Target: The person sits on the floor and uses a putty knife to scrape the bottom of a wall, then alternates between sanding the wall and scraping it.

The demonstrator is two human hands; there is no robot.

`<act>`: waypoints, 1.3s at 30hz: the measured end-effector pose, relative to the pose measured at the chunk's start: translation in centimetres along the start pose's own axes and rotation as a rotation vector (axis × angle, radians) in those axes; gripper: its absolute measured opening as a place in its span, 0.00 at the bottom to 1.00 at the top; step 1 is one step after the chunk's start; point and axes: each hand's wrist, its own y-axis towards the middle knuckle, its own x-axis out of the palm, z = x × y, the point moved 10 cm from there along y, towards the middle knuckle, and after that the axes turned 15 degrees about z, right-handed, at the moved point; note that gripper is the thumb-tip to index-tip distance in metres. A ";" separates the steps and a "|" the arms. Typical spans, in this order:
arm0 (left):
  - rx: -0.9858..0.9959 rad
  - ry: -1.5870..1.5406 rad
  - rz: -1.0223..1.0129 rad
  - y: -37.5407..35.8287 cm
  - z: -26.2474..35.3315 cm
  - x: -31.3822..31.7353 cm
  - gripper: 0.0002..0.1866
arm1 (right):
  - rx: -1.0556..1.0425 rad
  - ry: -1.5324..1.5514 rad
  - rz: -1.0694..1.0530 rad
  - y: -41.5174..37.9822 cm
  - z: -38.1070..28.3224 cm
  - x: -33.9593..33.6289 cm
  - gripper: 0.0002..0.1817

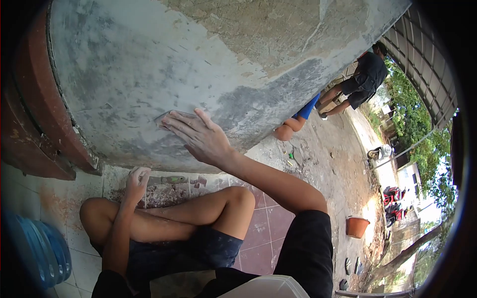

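Observation:
My right hand [196,134] lies on the grey, patchy plastered wall [149,64], its fingers pressing a thin grey sheet [166,119] against the surface. Most of that sheet is hidden under the fingers. Near the foot of the wall, my left hand [137,180] is held above my crossed legs with its fingers curled; it is dusty, and what it holds, if anything, is hidden. Beside it on the floor lies a scraper with a greenish handle [175,180], among reddish-brown chips and dust [161,194].
A brown door frame [47,94] borders the wall at left. A blue water jug [47,251] stands at lower left. Rightward are another person's bare leg [284,131], a standing person [370,74], an orange bucket [357,227], sandals [357,265] and motorbikes [393,196].

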 end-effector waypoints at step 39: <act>-0.022 0.008 -0.015 -2.3 -4.1 -0.2 0.10 | -0.110 -0.009 0.093 11.3 -6.8 1.3 0.45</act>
